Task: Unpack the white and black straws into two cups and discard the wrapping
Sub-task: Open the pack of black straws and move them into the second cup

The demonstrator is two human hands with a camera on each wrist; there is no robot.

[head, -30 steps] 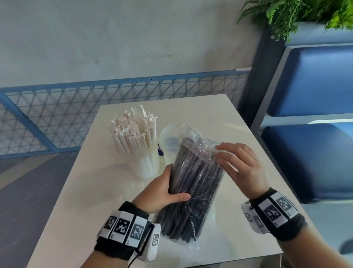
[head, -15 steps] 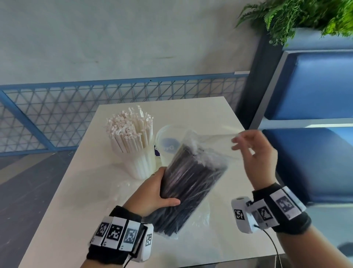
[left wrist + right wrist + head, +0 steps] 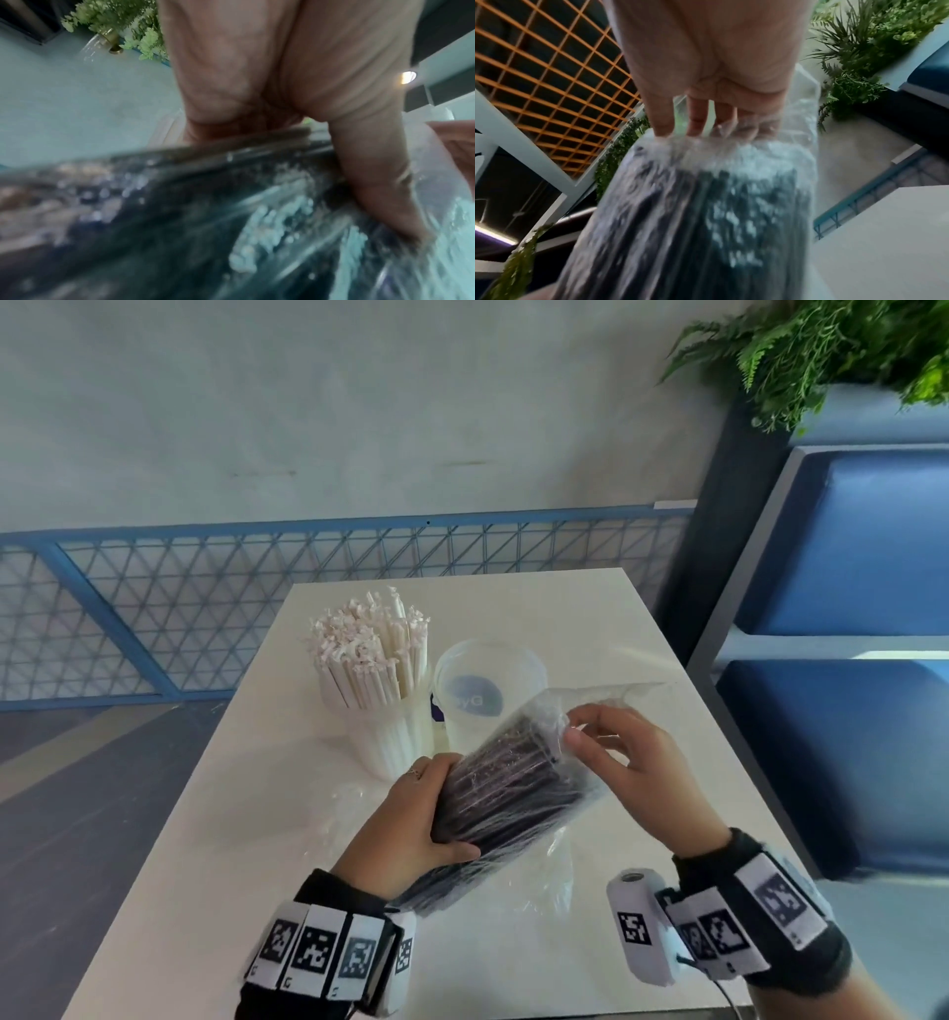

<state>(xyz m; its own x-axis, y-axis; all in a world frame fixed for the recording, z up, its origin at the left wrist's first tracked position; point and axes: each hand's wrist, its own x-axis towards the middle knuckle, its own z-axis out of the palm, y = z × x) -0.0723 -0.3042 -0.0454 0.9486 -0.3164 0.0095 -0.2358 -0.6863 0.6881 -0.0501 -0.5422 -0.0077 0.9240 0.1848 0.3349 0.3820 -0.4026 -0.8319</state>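
Two hands hold one clear plastic bag (image 3: 554,747) packed with black straws (image 3: 508,793), lifted off the table and tilted so its open end points up and away from the person. The left hand (image 3: 411,819) is wrapped round the middle of the bundle, thumb across the near side and fingers curled behind it; the left wrist view shows the same hold close up, with the thumb (image 3: 380,182) pressed into the crinkled plastic. The right hand (image 3: 631,762) pinches the loose plastic at the bag's open end between thumb and fingers, just above the straw tips. From the right wrist, the fingertips (image 3: 695,123) sit at the gathered film, though blur hides how many of them grip it.

Just beyond the bag stands an empty clear cup (image 3: 488,690) with a blue mark on it. Beside that, to the left and touching or nearly touching it, a second cup (image 3: 395,737) is full of upright white straws (image 3: 369,649). A crumpled sheet of clear wrapping (image 3: 349,819) lies flat on the white table (image 3: 513,608), under and around the left hand.

On the far side of the table runs a blue mesh railing (image 3: 205,608) below a pale wall. Blue padded seating (image 3: 847,711) stands close along the table's right edge, with a green plant (image 3: 821,346) above it. Bare tabletop lies behind the cups and along the near edge between the wrists, and dark floor shows to the left.
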